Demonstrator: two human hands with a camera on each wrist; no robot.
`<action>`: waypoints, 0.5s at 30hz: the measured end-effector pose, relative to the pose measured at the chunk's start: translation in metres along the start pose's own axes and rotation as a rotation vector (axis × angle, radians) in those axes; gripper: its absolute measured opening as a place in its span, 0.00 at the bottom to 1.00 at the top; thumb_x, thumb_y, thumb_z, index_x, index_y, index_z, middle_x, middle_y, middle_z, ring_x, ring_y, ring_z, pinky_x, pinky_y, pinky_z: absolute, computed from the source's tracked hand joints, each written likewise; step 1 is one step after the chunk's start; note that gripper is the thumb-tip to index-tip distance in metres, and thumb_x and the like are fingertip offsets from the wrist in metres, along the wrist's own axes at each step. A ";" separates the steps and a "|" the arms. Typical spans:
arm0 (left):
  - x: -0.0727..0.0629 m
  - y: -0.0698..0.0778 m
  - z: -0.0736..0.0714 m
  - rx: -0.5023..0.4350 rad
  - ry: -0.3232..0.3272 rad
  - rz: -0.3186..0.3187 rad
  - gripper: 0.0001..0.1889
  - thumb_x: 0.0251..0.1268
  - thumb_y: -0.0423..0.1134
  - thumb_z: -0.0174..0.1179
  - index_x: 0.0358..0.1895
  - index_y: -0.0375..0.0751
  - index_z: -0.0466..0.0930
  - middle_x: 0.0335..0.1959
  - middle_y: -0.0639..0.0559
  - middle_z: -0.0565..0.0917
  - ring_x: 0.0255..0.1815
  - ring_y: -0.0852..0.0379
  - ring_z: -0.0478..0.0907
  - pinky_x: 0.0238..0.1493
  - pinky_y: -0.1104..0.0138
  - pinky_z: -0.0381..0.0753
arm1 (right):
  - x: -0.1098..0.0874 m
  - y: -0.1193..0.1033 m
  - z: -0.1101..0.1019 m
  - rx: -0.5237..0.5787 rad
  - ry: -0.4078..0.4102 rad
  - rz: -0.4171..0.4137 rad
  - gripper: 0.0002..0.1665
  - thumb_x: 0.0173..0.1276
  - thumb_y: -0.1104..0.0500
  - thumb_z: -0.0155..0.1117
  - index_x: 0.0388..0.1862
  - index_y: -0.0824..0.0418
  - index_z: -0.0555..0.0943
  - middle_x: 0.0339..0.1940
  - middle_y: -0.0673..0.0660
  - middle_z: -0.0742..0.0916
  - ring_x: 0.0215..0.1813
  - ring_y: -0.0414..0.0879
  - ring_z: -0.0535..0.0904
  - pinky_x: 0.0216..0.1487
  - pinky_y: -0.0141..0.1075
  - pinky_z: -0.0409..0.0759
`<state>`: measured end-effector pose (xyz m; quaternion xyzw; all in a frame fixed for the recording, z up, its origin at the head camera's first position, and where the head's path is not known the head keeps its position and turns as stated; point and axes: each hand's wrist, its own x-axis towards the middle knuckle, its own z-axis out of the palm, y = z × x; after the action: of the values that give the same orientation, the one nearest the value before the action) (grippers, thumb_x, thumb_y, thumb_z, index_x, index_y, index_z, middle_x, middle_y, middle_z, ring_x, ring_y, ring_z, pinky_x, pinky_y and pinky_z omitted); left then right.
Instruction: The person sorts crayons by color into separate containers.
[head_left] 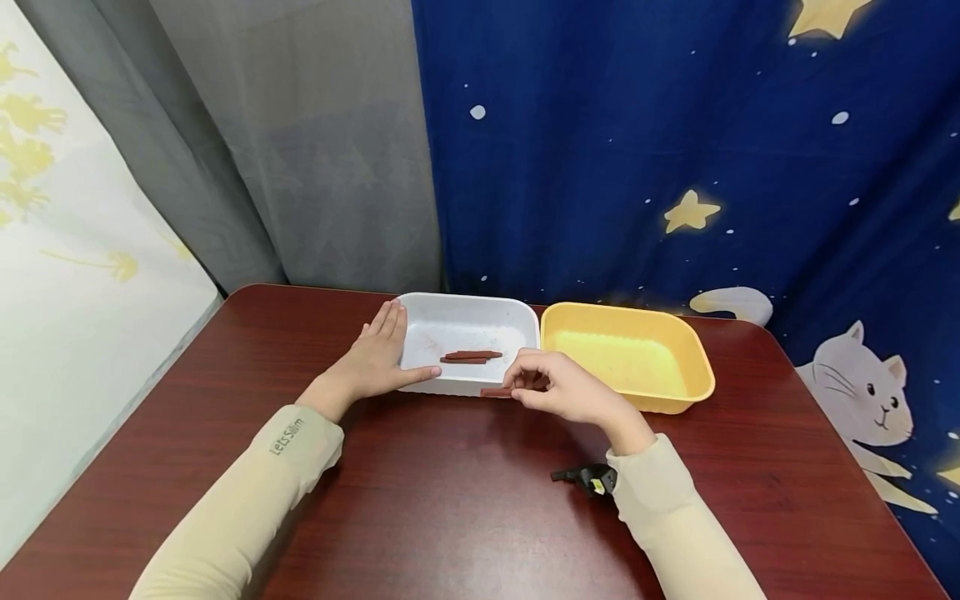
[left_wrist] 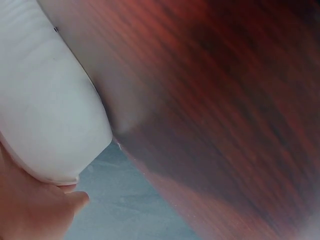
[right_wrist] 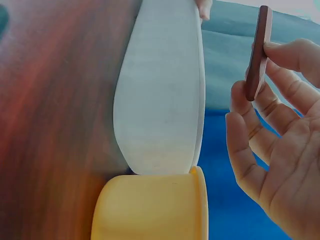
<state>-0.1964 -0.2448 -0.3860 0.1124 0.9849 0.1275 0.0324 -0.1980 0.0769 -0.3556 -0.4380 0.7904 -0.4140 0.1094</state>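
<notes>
A white plastic bin (head_left: 468, 312) stands toward the back of the table, with a few reddish-brown sticks (head_left: 471, 356) lying side by side on its floor. My left hand (head_left: 375, 354) rests on the bin's left end, fingers straight along the rim and thumb reaching over the front edge. Between thumb and fingertips, my right hand (head_left: 562, 387) pinches another reddish-brown stick (right_wrist: 258, 55) at the bin's front right corner. In the right wrist view this stick is short, with flat faceted sides. The left wrist view shows only part of the left hand (left_wrist: 32, 210) beside the bin's outer wall.
Just right of the white bin, a yellow bin (head_left: 693, 367) stands with its end close against it. A small black object (head_left: 588, 477) with a yellow-green patch lies near my right sleeve. Behind the dark red wooden table (head_left: 450, 517) hang grey and blue curtains (head_left: 570, 167).
</notes>
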 end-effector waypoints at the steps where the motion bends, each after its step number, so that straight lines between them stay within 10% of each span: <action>1: 0.000 0.000 0.000 0.001 0.000 -0.001 0.65 0.58 0.77 0.52 0.78 0.26 0.34 0.82 0.35 0.34 0.83 0.39 0.31 0.77 0.39 0.49 | 0.003 0.001 -0.001 -0.003 0.007 0.000 0.06 0.67 0.66 0.64 0.40 0.57 0.85 0.34 0.50 0.84 0.36 0.41 0.77 0.40 0.33 0.79; 15: 0.001 -0.002 0.000 -0.009 0.007 0.002 0.65 0.57 0.76 0.53 0.78 0.26 0.34 0.82 0.35 0.34 0.83 0.39 0.31 0.77 0.39 0.49 | 0.045 0.017 -0.004 0.042 0.056 0.077 0.06 0.68 0.65 0.64 0.41 0.63 0.86 0.35 0.55 0.85 0.42 0.47 0.78 0.47 0.44 0.80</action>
<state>-0.1976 -0.2460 -0.3869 0.1126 0.9844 0.1323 0.0291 -0.2371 0.0489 -0.3573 -0.3931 0.8006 -0.4382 0.1124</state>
